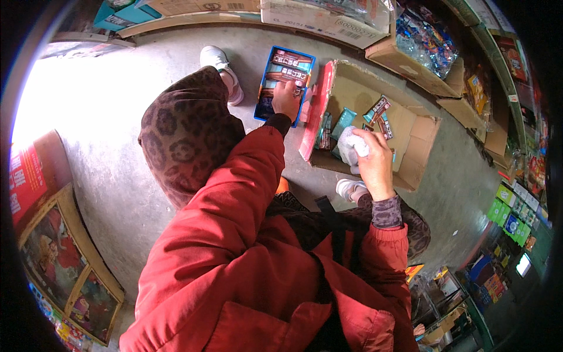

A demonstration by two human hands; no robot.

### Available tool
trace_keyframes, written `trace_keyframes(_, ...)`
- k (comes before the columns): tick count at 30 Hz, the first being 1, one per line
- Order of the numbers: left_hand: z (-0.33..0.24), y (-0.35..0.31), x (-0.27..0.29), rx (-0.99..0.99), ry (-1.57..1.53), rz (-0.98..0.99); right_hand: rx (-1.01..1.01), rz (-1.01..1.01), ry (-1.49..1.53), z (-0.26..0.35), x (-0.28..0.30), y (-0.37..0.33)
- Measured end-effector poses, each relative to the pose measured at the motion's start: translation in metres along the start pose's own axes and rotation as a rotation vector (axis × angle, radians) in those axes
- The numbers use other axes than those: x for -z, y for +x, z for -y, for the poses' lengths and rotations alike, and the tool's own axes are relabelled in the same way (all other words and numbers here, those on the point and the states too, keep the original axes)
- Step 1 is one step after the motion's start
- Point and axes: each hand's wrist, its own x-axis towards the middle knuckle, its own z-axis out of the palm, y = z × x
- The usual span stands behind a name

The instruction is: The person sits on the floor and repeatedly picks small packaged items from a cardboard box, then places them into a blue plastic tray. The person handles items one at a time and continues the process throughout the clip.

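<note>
At twelve o'clock, left hand (pixel 286 100) reaches into rectangular blue box (pixel 264 111) of brown-wrapped bars (pixel 285 74), grip indeterminable; near three, right hand (pixel 377 165) clutches crumpled whitish cloth (pixel 348 146).

Carton (pixel 321 24): black digits | red box (pixel 36 176): white characters | wrappers (pixel 286 74): lettering

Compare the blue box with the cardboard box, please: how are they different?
The blue box is smaller than the cardboard box. In the blue box, wrapped bars lie side by side; in the cardboard box, loose bars lie scattered at different angles. Both stand open on the floor and hold wrapped bars.
</note>
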Motion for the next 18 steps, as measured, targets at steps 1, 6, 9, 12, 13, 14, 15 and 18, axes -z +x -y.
trace_keyframes(1, 0.0004, 0.0003, 0.0005, -0.020, 0.009, 0.009, -0.003, 0.003, -0.003, -0.0001, 0.0001, 0.0001)
trace_keyframes(6, 0.0016, -0.0003, 0.0040, -0.131, 0.031, 0.058, -0.006, 0.002, -0.006, -0.0007, -0.0003, 0.0007)
trace_keyframes(9, 0.0008, -0.0014, 0.0044, -0.149, 0.071, 0.079, -0.008, 0.004, -0.023, -0.0008, -0.0006, 0.0003)
trace_keyframes(12, 0.0009, -0.0025, 0.0033, -0.155, 0.079, 0.074, -0.004, -0.001, -0.030, -0.0002, -0.0001, -0.0003)
trace_keyframes(13, 0.0014, -0.0030, 0.0030, -0.163, 0.080, 0.065, 0.000, -0.004, -0.030, 0.0003, 0.0001, -0.0005)
trace_keyframes(14, 0.0022, -0.0032, 0.0025, -0.159, 0.089, 0.073, -0.007, 0.001, -0.027, 0.0007, 0.0005, -0.0006)
trace_keyframes(15, 0.0034, -0.0034, 0.0023, -0.182, 0.082, 0.057, -0.014, 0.005, -0.024, 0.0010, 0.0010, -0.0010)
trace_keyframes(18, 0.0076, -0.0034, 0.0014, -0.219, 0.081, 0.057, 0.007, 0.000, -0.013, 0.0008, 0.0025, -0.0016)
